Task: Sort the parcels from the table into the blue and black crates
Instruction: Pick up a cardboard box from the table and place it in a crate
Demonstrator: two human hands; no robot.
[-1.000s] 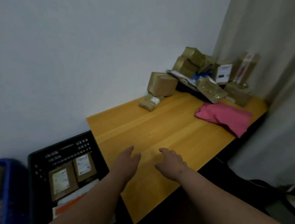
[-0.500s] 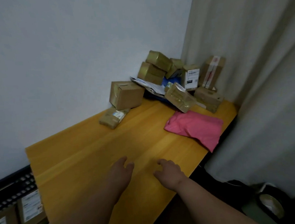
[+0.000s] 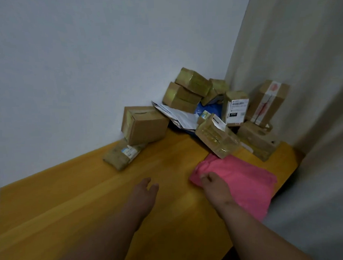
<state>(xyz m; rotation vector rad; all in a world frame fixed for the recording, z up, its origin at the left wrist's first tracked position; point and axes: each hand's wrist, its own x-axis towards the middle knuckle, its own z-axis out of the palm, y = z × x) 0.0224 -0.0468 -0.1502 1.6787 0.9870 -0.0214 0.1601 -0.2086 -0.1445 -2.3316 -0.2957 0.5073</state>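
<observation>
A pink soft parcel (image 3: pixel 241 178) lies on the right part of the yellow wooden table (image 3: pixel 71 193). My right hand (image 3: pixel 214 187) reaches its near left corner, fingers curled at the edge; whether they pinch it I cannot tell. My left hand (image 3: pixel 144 194) hovers over bare table to the left, fingers relaxed and holding nothing. A heap of brown cardboard parcels fills the far corner, with a larger box (image 3: pixel 145 124), a flat wrapped packet (image 3: pixel 122 154) and a taped box (image 3: pixel 217 138) nearest me. Neither crate is in view.
A white wall runs behind the table. A beige curtain (image 3: pixel 301 65) hangs at the right, close to the table's right edge. White and blue mailers (image 3: pixel 185 115) are wedged inside the heap. A labelled box (image 3: pixel 236 109) stands upright at the back.
The view has swung right, and the black and blue crates have left the frame. Both hands moved forward across the table; my right hand now reaches the pink parcel's corner.
</observation>
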